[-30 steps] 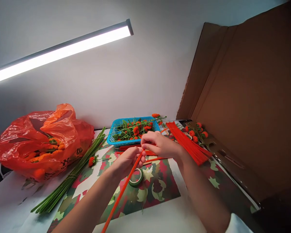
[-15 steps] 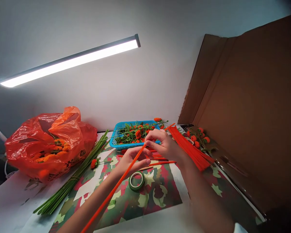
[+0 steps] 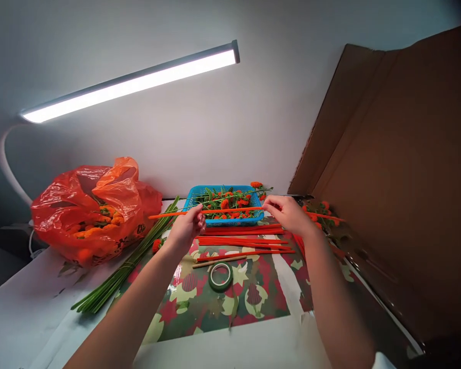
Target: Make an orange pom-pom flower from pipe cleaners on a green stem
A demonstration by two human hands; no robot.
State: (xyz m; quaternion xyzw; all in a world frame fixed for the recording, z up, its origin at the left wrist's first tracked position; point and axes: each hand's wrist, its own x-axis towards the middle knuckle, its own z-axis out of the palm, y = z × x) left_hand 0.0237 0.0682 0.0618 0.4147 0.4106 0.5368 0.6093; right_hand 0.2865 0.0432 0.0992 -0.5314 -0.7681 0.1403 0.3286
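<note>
A long orange pipe cleaner [image 3: 232,210] stretches level between my two hands, in front of the blue basket. My left hand [image 3: 186,225] is closed round it left of its middle, and one end sticks out past the fist. My right hand [image 3: 286,212] pinches it farther right, the other end running on beyond the fingers. Below lie several red-orange pipe cleaners [image 3: 242,241] in rows, with a thin brown stick [image 3: 218,262] in front. A roll of green tape [image 3: 220,277] rests flat on the patterned mat [image 3: 200,307].
Orange flowers on green stems fill the blue basket [image 3: 192,197]. At left are a red plastic bag [image 3: 54,205] of orange pieces and a bundle of green stems [image 3: 119,271]. Cardboard [image 3: 399,154] walls the right side; a lamp [image 3: 138,84] hangs above.
My left hand has closed on the pipe cleaner, and my hands have moved apart. The pipe cleaner has swung from slanting toward me to nearly level. The view has shifted slightly.
</note>
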